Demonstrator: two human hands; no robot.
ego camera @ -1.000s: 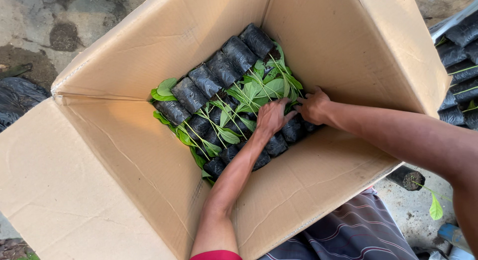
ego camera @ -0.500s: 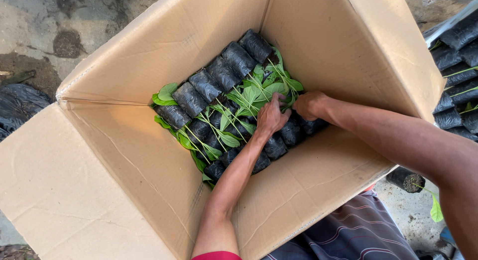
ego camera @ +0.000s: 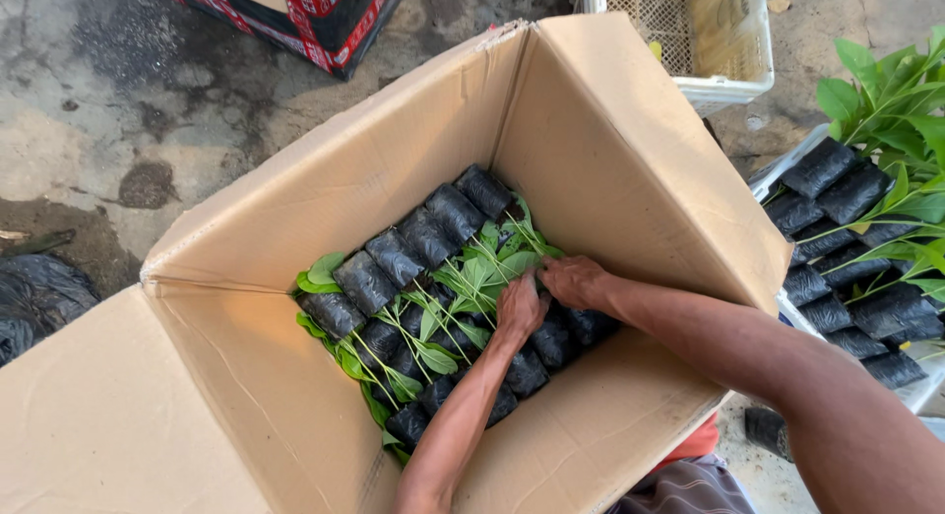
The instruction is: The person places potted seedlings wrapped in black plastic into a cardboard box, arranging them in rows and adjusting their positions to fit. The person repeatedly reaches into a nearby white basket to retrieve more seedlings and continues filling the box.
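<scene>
A large open cardboard box (ego camera: 610, 169) holds several seedlings (ego camera: 423, 278) lying on their sides, each rooted in a black plastic bag (ego camera: 394, 256) with green leaves. Both my hands reach down into the box. My left hand (ego camera: 519, 305) presses flat on the leaves and bags near the middle. My right hand (ego camera: 574, 280) rests right beside it, fingers curled onto the seedlings by the box's right wall. Whether either hand grips a seedling is hidden.
A tray (ego camera: 915, 391) of more bagged seedlings (ego camera: 847, 194) lies at the right. A white plastic crate (ego camera: 733, 81) stands at the top, a red and black box (ego camera: 315, 22) at the top left, a black bag (ego camera: 39, 292) on the wet concrete at left.
The view has tilted up, showing the crate and red box. Both hands stay pressed on the seedlings, shifted slightly toward the right wall.
</scene>
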